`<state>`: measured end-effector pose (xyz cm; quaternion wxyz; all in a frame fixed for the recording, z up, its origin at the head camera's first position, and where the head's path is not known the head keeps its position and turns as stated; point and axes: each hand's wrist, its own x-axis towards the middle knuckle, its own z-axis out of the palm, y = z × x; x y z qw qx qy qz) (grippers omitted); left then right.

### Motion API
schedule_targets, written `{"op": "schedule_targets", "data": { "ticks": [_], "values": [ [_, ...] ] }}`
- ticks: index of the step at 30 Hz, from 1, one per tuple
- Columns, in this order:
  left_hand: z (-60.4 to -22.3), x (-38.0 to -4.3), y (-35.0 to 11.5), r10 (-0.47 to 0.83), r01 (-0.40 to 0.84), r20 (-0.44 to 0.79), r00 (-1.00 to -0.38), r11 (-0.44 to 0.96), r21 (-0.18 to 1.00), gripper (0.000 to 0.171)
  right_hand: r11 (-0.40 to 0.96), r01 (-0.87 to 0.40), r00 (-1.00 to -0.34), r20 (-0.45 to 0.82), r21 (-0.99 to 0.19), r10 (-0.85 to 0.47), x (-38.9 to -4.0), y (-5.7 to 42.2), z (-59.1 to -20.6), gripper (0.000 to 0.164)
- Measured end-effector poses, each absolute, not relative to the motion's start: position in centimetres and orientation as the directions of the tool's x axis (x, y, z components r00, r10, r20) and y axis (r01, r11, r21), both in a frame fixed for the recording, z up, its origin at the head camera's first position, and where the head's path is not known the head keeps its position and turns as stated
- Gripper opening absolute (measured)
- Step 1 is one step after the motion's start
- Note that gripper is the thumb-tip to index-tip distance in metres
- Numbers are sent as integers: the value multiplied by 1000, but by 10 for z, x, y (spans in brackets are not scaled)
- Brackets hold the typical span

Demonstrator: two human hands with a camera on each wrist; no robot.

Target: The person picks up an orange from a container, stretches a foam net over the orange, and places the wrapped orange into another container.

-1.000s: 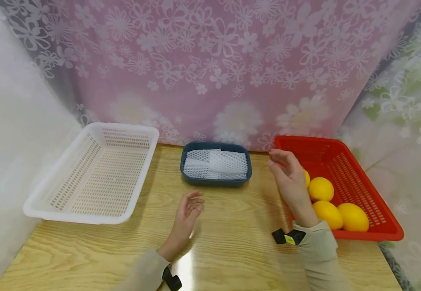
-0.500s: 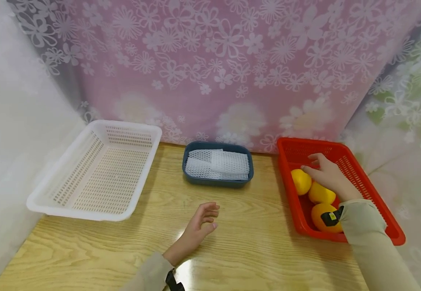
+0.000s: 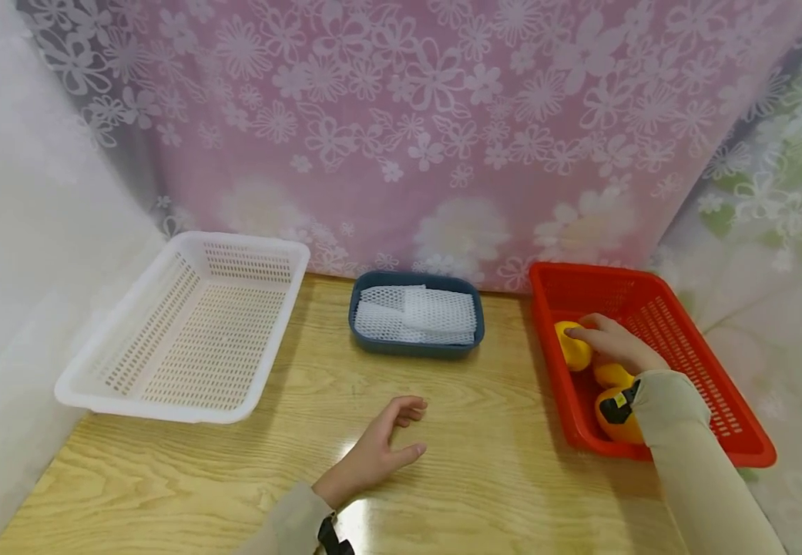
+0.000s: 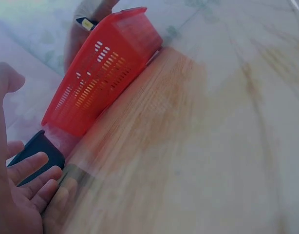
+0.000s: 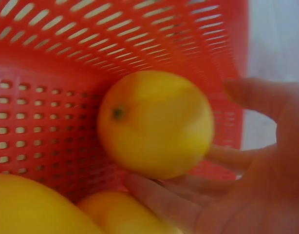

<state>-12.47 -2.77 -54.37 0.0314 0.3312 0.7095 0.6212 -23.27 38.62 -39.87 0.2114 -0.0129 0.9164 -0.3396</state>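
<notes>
Likely step: pick orange (image 5: 157, 126) at L wall of red basket (image 3: 570, 285). R hand (image 3: 612, 343) spread round it, unclosed; contact unclear (blur). L hand (image 3: 376, 451) relaxed, empty, over counter (image 3: 477, 462). Next should be: close R hand, lift.

Your right sleeve (image 3: 699, 455): pale khaki, long, creased at cuff. Your right wrist unit (image 3: 618, 411): black, compact, with small yellow label (image 3: 620, 401), marking illegible. Your left sleeve (image 3: 288, 518): matching pale khaki. Your left wrist unit (image 3: 331, 537): black, lower part cut off. Your left grip (image 3: 374, 449), right grip (image 3: 615, 344): both bare.
</notes>
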Motion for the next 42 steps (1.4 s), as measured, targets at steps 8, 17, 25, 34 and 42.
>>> {"op": "schedule_targets", "data": {
  "ticks": [8,17,25,34,42],
  "values": [
    [-545,-126,-28,522,431,363,-772,11,902,57,593,339,-831,-528,-730,-175,-236,383,-422,72],
    [-545,-126,-29,524,439,372,-766,5,898,57,631,248,-897,-419,-735,-136,-236,383,-424,73],
    [-544,-125,-29,529,426,355,-771,13,905,56,791,75,-969,-231,-607,-85,-232,388,-396,83],
    [-543,-126,-29,541,414,335,-772,26,910,59,794,7,-1000,-15,-608,-3,-213,369,-344,86],
    [-544,-126,-30,550,411,332,-767,23,911,59,788,-49,-993,116,-614,28,-190,335,-311,84]
  ]
}}
